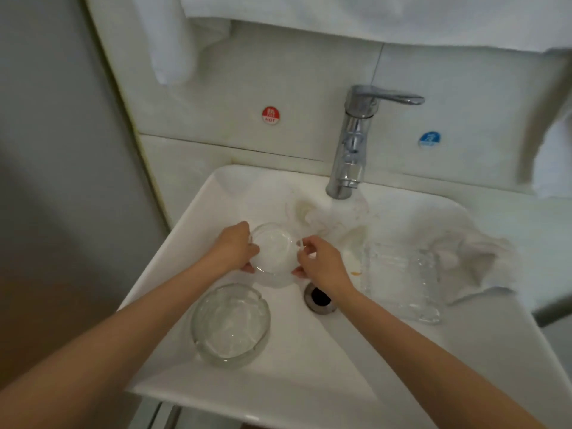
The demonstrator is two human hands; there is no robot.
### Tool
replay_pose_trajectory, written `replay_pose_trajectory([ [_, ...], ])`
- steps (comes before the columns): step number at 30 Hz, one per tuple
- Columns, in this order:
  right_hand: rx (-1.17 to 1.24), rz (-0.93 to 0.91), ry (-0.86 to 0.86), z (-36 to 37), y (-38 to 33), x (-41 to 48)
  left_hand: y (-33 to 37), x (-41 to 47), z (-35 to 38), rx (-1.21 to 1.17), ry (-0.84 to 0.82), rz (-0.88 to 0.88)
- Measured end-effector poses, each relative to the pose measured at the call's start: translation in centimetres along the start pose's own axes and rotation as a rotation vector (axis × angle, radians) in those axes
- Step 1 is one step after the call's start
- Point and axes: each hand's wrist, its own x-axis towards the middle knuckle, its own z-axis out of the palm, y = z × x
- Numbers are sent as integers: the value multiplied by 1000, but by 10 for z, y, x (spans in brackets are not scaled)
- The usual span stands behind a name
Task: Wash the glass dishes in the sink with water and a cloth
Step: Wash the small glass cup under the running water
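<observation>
A small round glass dish (274,252) is held over the middle of the white sink (356,360). My left hand (233,246) grips its left rim and my right hand (322,261) pinches its right rim. A round glass ashtray (230,325) lies in the basin at the front left. A square ribbed glass dish (402,281) lies at the right. A white cloth (461,258) is bunched at the basin's right side, partly under the square dish. Water runs from the chrome tap (349,144) into the basin behind the held dish.
The drain (318,297) is just below my right wrist. Red hot (270,115) and blue cold (429,139) stickers mark the tiled wall. White towels (173,41) hang above. A grey wall stands at the left.
</observation>
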Motion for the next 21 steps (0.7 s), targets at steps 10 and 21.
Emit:
replay_pose_trajectory([
  [10, -101, -164, 169, -66, -9, -10, 52, -22, 21, -16, 241, 471],
  [21, -226, -420, 315, -79, -6, -24, 55, -29, 40, -131, 280, 580],
])
